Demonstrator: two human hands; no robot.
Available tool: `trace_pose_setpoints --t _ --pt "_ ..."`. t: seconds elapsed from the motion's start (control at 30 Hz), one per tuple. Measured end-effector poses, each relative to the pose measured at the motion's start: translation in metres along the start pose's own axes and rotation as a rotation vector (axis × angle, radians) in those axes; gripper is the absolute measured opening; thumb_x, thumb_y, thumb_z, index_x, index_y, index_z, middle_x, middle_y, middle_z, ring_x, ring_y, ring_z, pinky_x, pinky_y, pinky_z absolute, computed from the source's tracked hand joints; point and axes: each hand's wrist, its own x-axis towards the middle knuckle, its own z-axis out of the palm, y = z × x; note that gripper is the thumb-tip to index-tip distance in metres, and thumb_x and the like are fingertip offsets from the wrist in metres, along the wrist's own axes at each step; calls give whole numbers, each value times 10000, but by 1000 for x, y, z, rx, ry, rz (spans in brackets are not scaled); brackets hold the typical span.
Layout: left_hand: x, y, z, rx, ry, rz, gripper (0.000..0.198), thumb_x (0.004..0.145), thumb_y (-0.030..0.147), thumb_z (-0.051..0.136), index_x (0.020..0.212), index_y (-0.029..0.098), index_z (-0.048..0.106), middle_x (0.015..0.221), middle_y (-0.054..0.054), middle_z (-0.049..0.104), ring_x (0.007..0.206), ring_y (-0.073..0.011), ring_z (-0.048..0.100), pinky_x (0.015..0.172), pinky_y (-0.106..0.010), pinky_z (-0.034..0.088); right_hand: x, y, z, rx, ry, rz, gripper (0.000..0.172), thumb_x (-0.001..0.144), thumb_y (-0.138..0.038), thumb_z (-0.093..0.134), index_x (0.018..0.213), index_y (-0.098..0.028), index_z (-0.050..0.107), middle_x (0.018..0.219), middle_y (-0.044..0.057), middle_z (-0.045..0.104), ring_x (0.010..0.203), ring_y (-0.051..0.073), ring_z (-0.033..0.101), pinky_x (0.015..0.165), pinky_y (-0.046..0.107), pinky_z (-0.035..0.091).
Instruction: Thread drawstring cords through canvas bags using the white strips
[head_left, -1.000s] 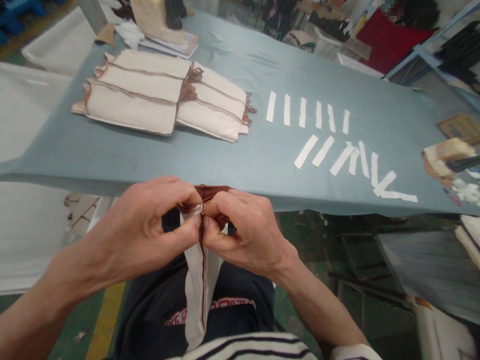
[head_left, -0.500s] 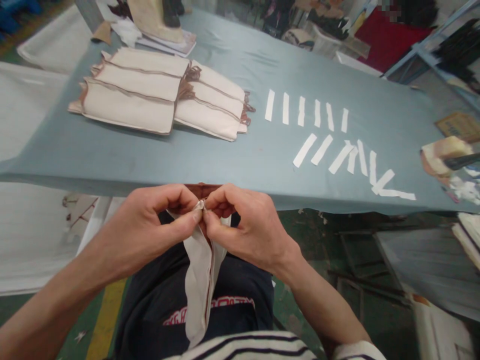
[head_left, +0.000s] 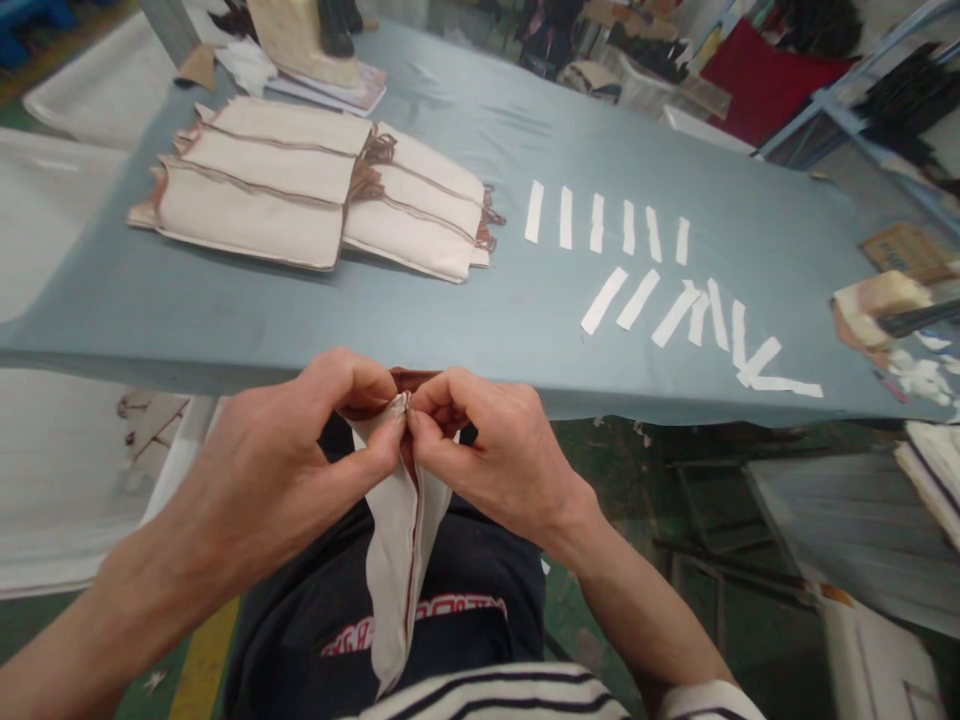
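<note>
A cream fabric piece [head_left: 394,560] with a brown inner edge hangs over my lap, pinched at its upper end near the table's front edge. My left hand [head_left: 300,450] grips the fabric between thumb and forefinger. Close against it, my right hand [head_left: 487,440] pinches the same fold, its fingertips almost touching the left ones. A bit of brown material [head_left: 412,378] shows just behind the fingers. The curled fingers hide exactly how the pinched edge is folded.
On the blue-grey covered table [head_left: 450,330] lie stacked cream pieces [head_left: 255,215] with brown edges at left. Several white strips [head_left: 604,300] are spread at centre right. A yellowish block-shaped object [head_left: 885,300] lies at the right end, beside crumpled white scraps [head_left: 922,378].
My left hand has shifted slightly, its knuckles a little higher, and the fabric's left flap has spread a bit. Both hands keep their pinch. The whole view has drifted slightly.
</note>
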Motion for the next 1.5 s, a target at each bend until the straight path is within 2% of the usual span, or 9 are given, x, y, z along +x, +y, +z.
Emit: trace_pose_setpoints --t 0.2,0.47,0.6,0.77,0.9,1.0,1.13,1.3,1.5 --pt "-4 -3 -3 175 -7 149 259 1045 384 571 1001 251 789 872 24 862 680 -162 708 639 -284 409 1 1 1 10 12 -36 126 967 -203 589 857 -243 632 761 -23 740 607 119 603 629 247 458" --pt "2 3 -5 -104 -87 23 219 958 346 657 805 257 786 668 74 752 562 -120 582 594 -238 421 -4 5 6 -62 82 -168 146 966 -166 579 850 -239 629 757 -8 749 636 133 640 668 267 475" --pt "5 6 4 -215 -66 -128 200 848 357 668 712 239 754 639 33 738 583 -152 628 562 -238 452 -5 9 16 70 113 -27 111 930 -227 597 821 -248 600 744 -14 726 634 132 631 666 272 480" --pt "6 6 17 -397 -53 -309 199 749 409 699 666 229 685 576 34 660 511 -135 548 490 -229 407 -8 17 32 530 -5 349 164 914 -342 665 817 -255 566 687 -31 688 576 129 607 557 241 458" --pt "1 -2 20 -559 -112 -350 203 755 408 759 709 221 694 606 34 669 545 -141 578 521 -226 458 -14 23 37 746 -96 410 245 938 -421 698 824 -254 560 653 -33 665 551 131 593 513 233 457" --pt "-2 -4 16 -538 -132 -294 190 786 389 768 728 218 712 642 29 688 575 -145 589 545 -232 472 -16 22 30 624 -82 354 231 966 -417 717 862 -233 623 707 -17 711 588 130 633 557 234 499" --pt "-4 0 8 -312 -62 -153 177 868 341 703 752 216 751 671 36 721 614 -133 603 584 -227 461 -14 16 13 215 3 79 98 987 -278 693 916 -214 712 857 28 827 723 144 740 721 257 581" --pt "-4 7 5 -163 -23 31 161 891 257 637 774 225 744 656 81 708 547 -94 563 615 -208 489 -10 11 -3 -89 42 -190 141 1016 -179 646 929 -216 749 892 38 868 767 157 789 776 269 580" --pt "-5 11 6 -149 -2 43 178 907 271 633 768 233 738 675 75 727 581 -103 608 626 -220 479 -8 6 -2 -80 -11 -76 130 985 -214 629 910 -231 734 843 26 839 719 150 747 736 262 561"
